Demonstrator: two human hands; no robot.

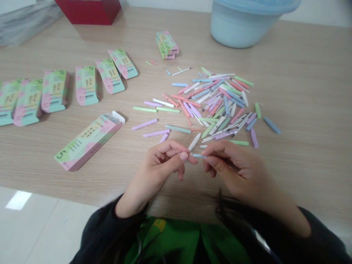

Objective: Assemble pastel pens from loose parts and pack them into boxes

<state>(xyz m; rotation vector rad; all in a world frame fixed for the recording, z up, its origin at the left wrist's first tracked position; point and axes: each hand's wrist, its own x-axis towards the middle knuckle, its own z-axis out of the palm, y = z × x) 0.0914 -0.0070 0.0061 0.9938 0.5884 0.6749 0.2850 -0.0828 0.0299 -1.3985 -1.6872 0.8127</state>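
Note:
Near the table's front edge, my left hand (167, 161) and my right hand (233, 165) are brought close together, fingertips pinched. Between them runs a short, light blue pen part (199, 156), its left end at my left fingertips and its right end in my right thumb and forefinger. Both ends are covered by the fingers. A white pen barrel (194, 142) slants up just behind my left fingertips; whether it touches them I cannot tell. Beyond my hands spreads a loose pile of pen parts (217, 99) in pink, green, blue, purple and white, including caps, barrels and thin refills.
An open-ended printed carton (89, 141) lies at left, with a row of similar cartons (86, 85) behind it. Stacked cartons (167, 44) lie farther back. A blue basin (242, 25), a red box (90, 11) and clear plastic bag (27, 22) stand along the rear.

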